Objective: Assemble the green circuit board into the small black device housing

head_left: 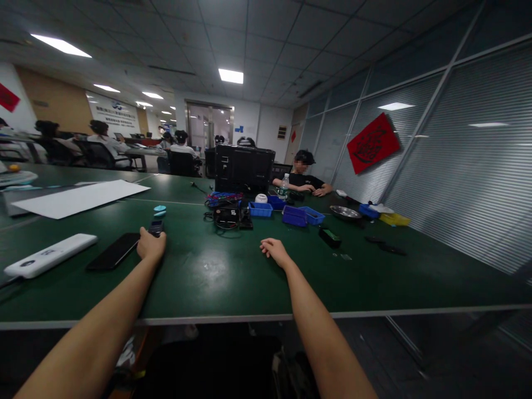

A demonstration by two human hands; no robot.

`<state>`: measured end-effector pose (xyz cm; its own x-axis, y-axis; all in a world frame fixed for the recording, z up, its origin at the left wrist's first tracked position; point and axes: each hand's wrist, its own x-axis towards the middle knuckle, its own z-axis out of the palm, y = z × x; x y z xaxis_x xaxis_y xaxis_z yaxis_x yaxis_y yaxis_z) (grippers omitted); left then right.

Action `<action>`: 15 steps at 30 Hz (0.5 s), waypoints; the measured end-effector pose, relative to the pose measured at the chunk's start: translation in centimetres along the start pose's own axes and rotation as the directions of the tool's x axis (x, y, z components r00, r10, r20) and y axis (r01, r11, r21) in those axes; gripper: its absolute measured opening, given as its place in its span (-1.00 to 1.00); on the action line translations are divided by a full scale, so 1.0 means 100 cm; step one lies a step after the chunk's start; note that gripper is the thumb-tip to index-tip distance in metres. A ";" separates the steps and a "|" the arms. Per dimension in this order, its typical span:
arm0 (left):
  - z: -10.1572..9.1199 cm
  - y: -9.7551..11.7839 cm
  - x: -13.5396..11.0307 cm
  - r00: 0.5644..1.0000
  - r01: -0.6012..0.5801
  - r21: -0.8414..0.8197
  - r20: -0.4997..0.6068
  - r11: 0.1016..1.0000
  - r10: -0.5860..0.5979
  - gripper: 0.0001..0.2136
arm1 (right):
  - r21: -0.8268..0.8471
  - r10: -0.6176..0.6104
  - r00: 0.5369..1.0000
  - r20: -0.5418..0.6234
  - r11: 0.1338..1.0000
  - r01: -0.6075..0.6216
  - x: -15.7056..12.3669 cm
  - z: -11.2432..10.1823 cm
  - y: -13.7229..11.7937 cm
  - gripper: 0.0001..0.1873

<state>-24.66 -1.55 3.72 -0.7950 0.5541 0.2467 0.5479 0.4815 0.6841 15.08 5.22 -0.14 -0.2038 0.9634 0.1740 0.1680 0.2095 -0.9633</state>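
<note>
In the head view, both bare forearms stretch from the bottom of the frame onto a dark green table (216,277). The left hand (151,245), left of centre, is curled shut around the near end of a small dark remote-like device (156,226), whose far end sticks out past the knuckles. Two small pale-blue pieces (159,210) lie on the table just beyond it. The right hand (274,249), near the centre of the frame, rests on the tabletop with its fingers loosely curled and holds nothing; whether the palm is down I cannot tell.

Just left of the left hand lies a black phone (113,251), face up, and farther left a long white bar-shaped device (50,255). A large white sheet (81,198) lies in the mid-left of the frame.

Above centre stands a black computer case (244,168), with a black box and tangled cables (228,216) in front of it. To the right of these sit several blue plastic bins (295,215), a metal bowl (344,211) and a small dark block (330,237). Behind the bins a seated person in a dark cap (302,172) rests both hands on the table beside a water bottle (284,186). A red paper hanging (373,142) is fixed to the glass wall in the upper right.
</note>
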 end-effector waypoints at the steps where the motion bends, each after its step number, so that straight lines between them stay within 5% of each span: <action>1: -0.001 0.000 0.000 1.000 0.000 -0.002 0.013 1.000 0.000 -0.30 | 0.003 -0.001 1.000 0.001 1.000 0.001 0.000 0.000 0.000 -0.86; 7: -0.001 0.006 -0.012 0.985 -0.081 0.010 0.154 0.997 0.078 -0.29 | 0.011 0.004 1.000 -0.001 1.000 -0.004 0.003 0.000 0.005 -0.86; 15: 0.023 0.035 -0.063 0.888 -0.355 -0.029 0.302 0.934 0.347 -0.42 | -0.011 0.007 1.000 -0.007 1.000 -0.007 0.003 0.002 0.004 -0.87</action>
<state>-17.18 -1.81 2.99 -0.4374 0.8640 0.2493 0.7868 0.2335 0.5713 14.93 5.58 -0.56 -0.1954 0.9661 0.1689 0.1804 0.2047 -0.9621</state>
